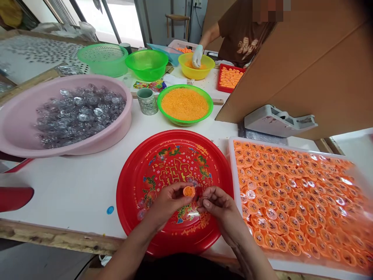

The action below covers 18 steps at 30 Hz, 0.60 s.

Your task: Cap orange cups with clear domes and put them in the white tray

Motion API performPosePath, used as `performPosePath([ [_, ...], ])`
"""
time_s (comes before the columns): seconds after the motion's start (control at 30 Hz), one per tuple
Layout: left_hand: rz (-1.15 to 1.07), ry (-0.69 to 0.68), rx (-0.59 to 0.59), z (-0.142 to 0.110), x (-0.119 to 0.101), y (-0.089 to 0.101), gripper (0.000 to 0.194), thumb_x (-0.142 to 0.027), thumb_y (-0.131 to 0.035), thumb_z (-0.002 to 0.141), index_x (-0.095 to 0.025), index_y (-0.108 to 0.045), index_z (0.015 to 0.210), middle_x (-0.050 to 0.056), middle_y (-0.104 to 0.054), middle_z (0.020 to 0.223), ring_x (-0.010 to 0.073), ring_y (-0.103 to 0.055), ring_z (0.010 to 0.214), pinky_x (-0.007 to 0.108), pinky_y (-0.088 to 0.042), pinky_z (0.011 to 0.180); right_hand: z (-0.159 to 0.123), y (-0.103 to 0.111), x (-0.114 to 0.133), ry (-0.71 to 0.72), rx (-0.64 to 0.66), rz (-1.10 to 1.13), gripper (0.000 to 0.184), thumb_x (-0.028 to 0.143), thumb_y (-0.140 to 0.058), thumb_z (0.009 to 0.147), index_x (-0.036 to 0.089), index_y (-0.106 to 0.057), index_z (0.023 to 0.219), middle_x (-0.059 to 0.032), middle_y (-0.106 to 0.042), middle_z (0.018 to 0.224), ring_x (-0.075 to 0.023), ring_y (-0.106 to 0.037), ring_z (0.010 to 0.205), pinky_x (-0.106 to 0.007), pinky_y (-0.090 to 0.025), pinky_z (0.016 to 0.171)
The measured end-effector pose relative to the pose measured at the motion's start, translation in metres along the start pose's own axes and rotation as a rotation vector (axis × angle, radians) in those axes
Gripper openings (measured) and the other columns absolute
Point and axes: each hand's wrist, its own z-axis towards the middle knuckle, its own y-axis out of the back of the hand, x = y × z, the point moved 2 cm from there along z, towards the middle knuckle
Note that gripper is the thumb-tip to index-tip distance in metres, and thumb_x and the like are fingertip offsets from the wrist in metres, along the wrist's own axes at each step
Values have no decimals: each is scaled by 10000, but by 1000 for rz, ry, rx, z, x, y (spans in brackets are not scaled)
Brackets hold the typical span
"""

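Observation:
My left hand [167, 204] is closed around a small orange cup [189, 191], which is held upright with orange granules inside. Just right of it, my right hand [220, 206] pinches what looks like a small clear plastic piece [200, 193], mostly covered by the fingertips. Both hands are over a round red tray [126, 194] with a printed flower-and-fruit pattern. Loose orange granules [204, 221] and a few clear round pieces [142, 214] lie on the tray. Beyond it stands a green bowl [186, 121] full of orange granules.
On the left is a pink basin [124, 134] of clear plastic pieces. A white tray [236, 182] packed with orange, face-printed cups sits right. Behind are a mug [147, 102], a green basin [146, 68] and a cardboard panel [291, 77]. A co-worker's gloved hand [197, 56] reaches into a yellow bowl [198, 74].

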Motion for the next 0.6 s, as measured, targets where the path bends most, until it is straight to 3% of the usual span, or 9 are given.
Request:
performPosePath([
  [0.1,-76,57,35,-2,-1,-4,391,-230,-788,698,-216,-700,1080,34,-730,990,201,-645,959,295,-518,823,0,4,5,28,-1,7,193,262,-819,729,194,-681,847,22,-626,734,-100,-552,694,-203,-448,659],
  [0.2,-108,49,39,-2,-3,-8,375,-253,-784,708,-222,-700,1073,22,-723,926,183,-645,852,288,-527,741,0,6,8,-3,0,-16,264,290,-825,721,206,-718,948,4,-664,768,-117,-584,698,-234,-468,682],
  [0.4,-146,51,40,0,-4,-12,418,-253,-823,667,-219,-707,1067,26,-723,949,192,-648,896,311,-527,823,1,6,10,22,-17,18,178,283,-841,693,196,-704,767,5,-659,750,-129,-605,729,-240,-495,714],
  [0.6,-108,45,54,1,-5,-13,386,-247,-810,668,-223,-712,1041,26,-723,939,217,-657,931,338,-528,844,1,10,10,4,-38,7,243,273,-843,694,223,-746,911,-11,-711,800,-133,-630,730,-239,-505,691],
])
